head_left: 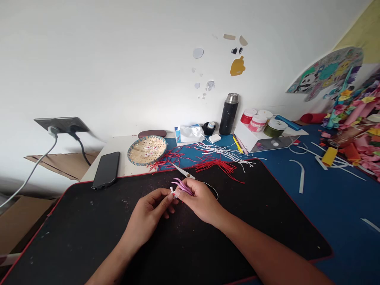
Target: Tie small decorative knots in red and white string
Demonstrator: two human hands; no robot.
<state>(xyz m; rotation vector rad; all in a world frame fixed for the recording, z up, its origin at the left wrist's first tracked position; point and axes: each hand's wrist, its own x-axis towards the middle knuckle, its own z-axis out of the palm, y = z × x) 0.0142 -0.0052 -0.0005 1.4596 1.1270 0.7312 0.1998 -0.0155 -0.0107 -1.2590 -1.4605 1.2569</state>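
Left hand: closed, my fingertips pinching the pink cord bundle at its white-tied end.
Right hand: closed on the same bundle.
Bundle location: between my hands, above the black desk mat.
Nearby: scissors, just beyond my right hand.

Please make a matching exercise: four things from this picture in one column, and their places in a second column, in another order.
Things:
1 pink strips
2 scissors
3 phone
4 flask

Places:
A upright by the wall
B at the black mat's far edge
C between left hand and right hand
D behind the right hand

Pairs: 1-C, 2-D, 3-B, 4-A
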